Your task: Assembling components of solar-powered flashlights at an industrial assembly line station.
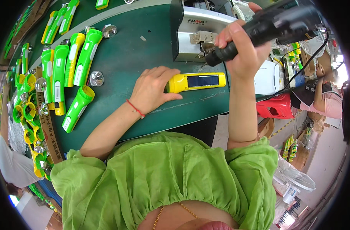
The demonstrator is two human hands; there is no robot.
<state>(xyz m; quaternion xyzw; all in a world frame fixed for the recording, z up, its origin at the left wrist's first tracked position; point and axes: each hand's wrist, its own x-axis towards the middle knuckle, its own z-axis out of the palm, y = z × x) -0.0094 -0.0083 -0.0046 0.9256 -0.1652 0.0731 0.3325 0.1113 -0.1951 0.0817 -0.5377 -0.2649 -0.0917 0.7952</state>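
Note:
On the green worktable lies a yellow flashlight with a dark solar panel facing up. My left hand grips its wide head end, thumb and fingers curled round it. My right hand is wrapped round a black electric screwdriver, tilted with its nose down and to the left. The screwdriver's tip hovers above the flashlight, close to the front of a metal box-shaped machine. Whether a screw sits on the tip is too small to tell.
Several green and yellow flashlights lie at the left, with loose silver reflectors beside them. A cardboard strip edges the table there, with more flashlight parts beyond. A red stool, a white fan and another person are at the right.

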